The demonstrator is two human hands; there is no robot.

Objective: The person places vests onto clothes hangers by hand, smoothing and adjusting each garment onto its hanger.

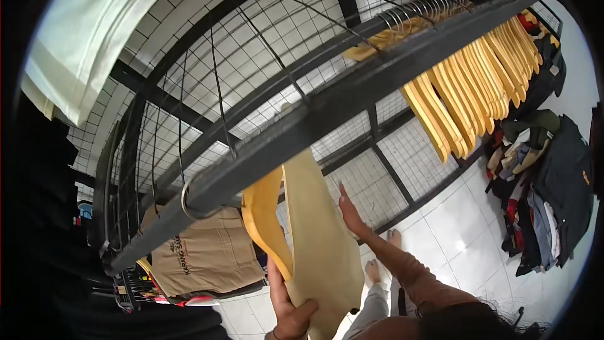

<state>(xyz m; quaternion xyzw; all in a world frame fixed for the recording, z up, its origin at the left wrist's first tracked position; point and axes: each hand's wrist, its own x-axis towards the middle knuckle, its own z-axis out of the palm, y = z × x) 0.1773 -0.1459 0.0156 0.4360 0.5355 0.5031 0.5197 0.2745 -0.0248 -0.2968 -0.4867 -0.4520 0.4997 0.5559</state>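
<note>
A beige garment (321, 245) hangs below the black rail in the middle of the view, partly on a yellow wooden hanger (261, 214). My left hand (289, 308) is closed on the garment's lower part near the hanger's end, thumb in front and fingers behind. Beside the garment's right edge, my right hand (352, 214) has its fingers stretched out and holds nothing. Whether the fingertips touch the cloth I cannot tell. The hanger's upper part is hidden behind the rail (277, 145).
Many bare wooden hangers (465, 101) hang at the right. Folded dark clothes (553, 182) lie in a pile on the white tiled floor (447, 226). A brown printed garment (207, 252) is at lower left, a pale one (94, 31) at upper left. Wire grid panels (214, 44) stand behind.
</note>
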